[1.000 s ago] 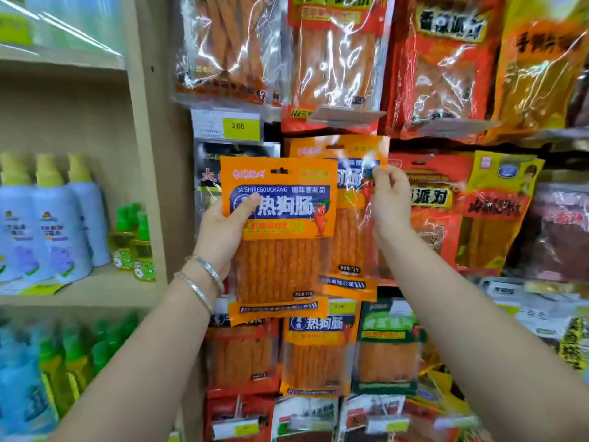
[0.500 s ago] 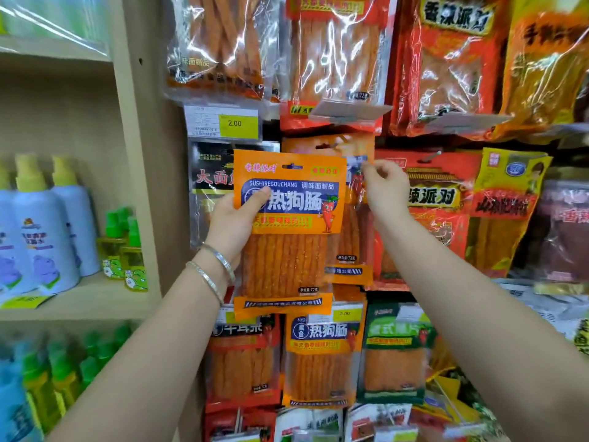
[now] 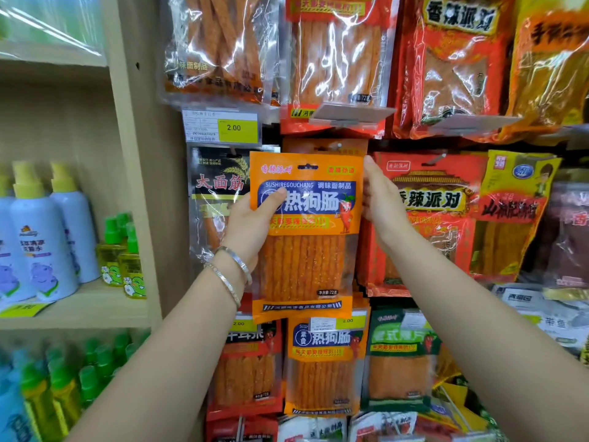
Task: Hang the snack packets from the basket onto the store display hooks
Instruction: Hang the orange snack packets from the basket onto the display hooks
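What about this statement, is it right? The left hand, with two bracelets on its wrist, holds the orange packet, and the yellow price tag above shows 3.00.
Only the price is wrong. In the head view the yellow price tag reads 2.00, not 3.00. The left hand, with two bracelets on its wrist, does hold the orange packet.

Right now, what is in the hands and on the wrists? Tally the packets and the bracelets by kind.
Orange snack packet with a blue label, gripped by the left hand: 1
Silver metal bracelets on the left wrist: 2
Total: 3
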A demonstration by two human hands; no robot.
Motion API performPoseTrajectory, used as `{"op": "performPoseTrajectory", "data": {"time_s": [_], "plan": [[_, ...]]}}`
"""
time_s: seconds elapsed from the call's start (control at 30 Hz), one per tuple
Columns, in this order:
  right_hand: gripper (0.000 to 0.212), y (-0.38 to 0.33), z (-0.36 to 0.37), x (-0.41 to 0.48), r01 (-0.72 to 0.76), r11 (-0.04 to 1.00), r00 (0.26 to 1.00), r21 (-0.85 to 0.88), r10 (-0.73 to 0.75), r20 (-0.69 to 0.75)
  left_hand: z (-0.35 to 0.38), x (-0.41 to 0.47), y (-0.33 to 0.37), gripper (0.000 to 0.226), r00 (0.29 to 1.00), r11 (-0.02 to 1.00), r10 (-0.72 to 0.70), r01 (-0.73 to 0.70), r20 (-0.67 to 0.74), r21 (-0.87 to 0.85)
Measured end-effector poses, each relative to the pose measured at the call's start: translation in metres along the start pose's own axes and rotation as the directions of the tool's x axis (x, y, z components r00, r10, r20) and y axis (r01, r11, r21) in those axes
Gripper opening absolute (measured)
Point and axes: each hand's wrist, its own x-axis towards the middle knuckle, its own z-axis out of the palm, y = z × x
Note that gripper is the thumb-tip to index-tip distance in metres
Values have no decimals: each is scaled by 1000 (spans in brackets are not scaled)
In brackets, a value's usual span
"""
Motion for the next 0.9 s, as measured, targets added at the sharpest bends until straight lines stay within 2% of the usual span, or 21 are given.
{"op": "performPoseTrajectory", "data": {"time_s": [0.13, 0.2, 0.27, 0.33, 0.4, 0.47, 0.7, 0.83, 0.9], "plan": [[7, -6, 0, -8, 171, 985, 985, -34, -171, 14, 12, 2, 8, 22, 998, 997, 70, -70, 10, -12], [8, -10, -3, -9, 210, 977, 978, -34, -210, -4, 19, 6, 12, 34, 988, 988, 155, -155, -11, 24], [6, -13, -6, -9, 201, 978, 977, -54, -204, -54, 25, 9, 19, 57, 969, 965, 247, -245, -4, 93], [3, -16, -9, -8, 195, 978, 974, -75, -203, -104, 29, 12, 23, 76, 938, 903, 338, -346, 74, 256], [6, -19, -11, -6, 195, 978, 971, -70, -203, -126, 32, 13, 27, 78, 889, 792, 429, -457, 163, 406], [9, -22, -11, -3, 200, 977, 967, -71, -208, -146, 39, 12, 31, 76, 847, 714, 479, -528, 229, 460], [22, -15, -9, 10, 88, 976, 965, -200, -134, -227, 47, 13, 35, 75, 855, 725, 456, -518, 248, 454], [29, -8, -8, 15, 81, 940, 968, -333, -154, -199, 44, 15, 27, 76, 851, 714, 462, -523, 248, 465], [24, -3, -10, 15, 99, 902, 967, -419, -187, -174, 42, 15, 18, 77, 854, 702, 454, -519, 254, 488]]}}
